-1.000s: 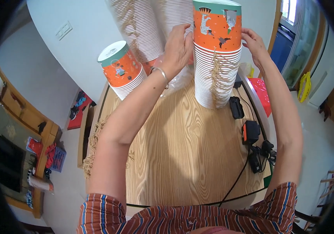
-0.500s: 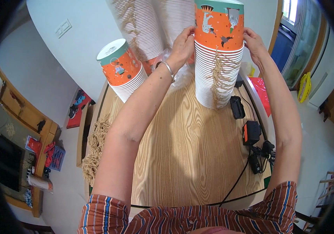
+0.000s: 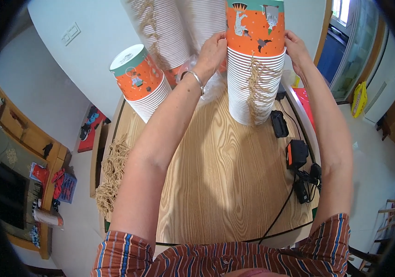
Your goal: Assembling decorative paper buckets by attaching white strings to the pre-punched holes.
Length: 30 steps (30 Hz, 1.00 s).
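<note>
A tall stack of nested paper buckets (image 3: 241, 83) stands upside down on the table. Its top bucket (image 3: 253, 32) is orange with a green band and printed animals. Tan twine handles (image 3: 254, 87) hang in a row down the white rims below. My left hand (image 3: 212, 54) presses against the left side of the top bucket, fingers bent and their tips partly hidden behind it. On the opposite side my right hand (image 3: 297, 50) grips the same bucket, its fingertips also out of sight. Left of my left forearm is a shorter bucket stack (image 3: 138, 81), orange and green on top.
Behind stand more tall white stacks (image 3: 167, 34) beside crumpled clear plastic (image 3: 213, 87). A heap of twine (image 3: 113, 177) lies at the wooden table's (image 3: 216, 184) left edge. Along the right are a black tray-like piece (image 3: 279, 123), a black-and-orange device (image 3: 296, 154) and cables (image 3: 283, 207).
The whole view has shifted slightly, so everything appears a little further left and up. Both hands keep their places on the sides of the top bucket.
</note>
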### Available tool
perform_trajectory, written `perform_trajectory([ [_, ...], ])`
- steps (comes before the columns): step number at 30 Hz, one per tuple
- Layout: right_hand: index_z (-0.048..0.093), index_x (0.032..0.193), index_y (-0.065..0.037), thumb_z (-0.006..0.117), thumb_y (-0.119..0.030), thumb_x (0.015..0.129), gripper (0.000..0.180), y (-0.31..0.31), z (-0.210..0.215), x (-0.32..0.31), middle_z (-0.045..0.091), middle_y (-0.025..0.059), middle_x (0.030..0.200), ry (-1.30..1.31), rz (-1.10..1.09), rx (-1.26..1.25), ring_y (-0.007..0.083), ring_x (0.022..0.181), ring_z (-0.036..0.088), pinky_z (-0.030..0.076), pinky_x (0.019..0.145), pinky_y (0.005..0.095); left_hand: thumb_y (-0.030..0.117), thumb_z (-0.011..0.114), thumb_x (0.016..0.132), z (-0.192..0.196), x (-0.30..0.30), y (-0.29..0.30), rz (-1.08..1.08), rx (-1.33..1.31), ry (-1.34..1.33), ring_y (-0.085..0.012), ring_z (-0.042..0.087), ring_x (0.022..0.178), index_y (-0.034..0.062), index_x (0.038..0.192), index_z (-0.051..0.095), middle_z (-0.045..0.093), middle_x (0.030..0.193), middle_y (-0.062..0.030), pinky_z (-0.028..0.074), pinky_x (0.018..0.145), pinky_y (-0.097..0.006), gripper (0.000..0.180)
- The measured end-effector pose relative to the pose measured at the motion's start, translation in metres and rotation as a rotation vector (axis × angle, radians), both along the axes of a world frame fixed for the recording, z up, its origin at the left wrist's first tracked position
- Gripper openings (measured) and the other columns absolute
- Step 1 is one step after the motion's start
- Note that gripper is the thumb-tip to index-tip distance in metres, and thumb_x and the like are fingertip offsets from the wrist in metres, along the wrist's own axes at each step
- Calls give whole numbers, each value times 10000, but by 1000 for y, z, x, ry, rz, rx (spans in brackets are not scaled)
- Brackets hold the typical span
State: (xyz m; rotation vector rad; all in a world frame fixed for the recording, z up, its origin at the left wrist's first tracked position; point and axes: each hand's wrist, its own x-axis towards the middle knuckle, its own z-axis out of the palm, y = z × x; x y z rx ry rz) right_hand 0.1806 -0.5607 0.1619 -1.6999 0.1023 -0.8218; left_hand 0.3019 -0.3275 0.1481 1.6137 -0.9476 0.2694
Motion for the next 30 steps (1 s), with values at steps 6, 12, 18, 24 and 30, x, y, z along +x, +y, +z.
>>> perform_trajectory([
  [6,660,1168,-47,506,-148,955,283,2,4,-3,662,15,1012,100,-18,42,99,850,550,430,773,243,210,393,932,-10,11,-3,-35,13,23,-380,606,1139,-27,1229,603,661,1155,-255,444,993,-396,435],
  [12,688,1110,-48,551,-234,942,286,-11,-12,-4,676,34,955,46,-217,78,130,853,581,459,775,292,250,492,954,-13,4,40,148,42,-51,-366,627,1082,17,1186,631,651,1177,-222,473,955,-409,357],
  [18,637,891,-39,599,-257,919,223,-70,-35,-56,597,36,732,149,-463,-494,138,671,555,452,613,300,206,606,933,21,-9,136,411,31,-535,-285,633,1004,49,1186,633,651,1091,-136,500,868,-372,300],
  [24,597,880,-49,571,-157,953,132,94,-8,-130,551,-24,703,674,340,-454,55,618,519,452,543,230,385,745,827,34,45,284,787,63,-307,-368,492,1218,-20,1280,532,501,1296,-237,407,1043,-426,643],
  [30,500,1311,-45,665,-140,912,442,213,-25,-101,597,43,1034,643,734,-574,132,982,564,485,887,295,506,806,749,-10,58,319,451,7,119,-398,322,1390,-65,1499,194,257,1508,-311,343,1123,-465,1124],
])
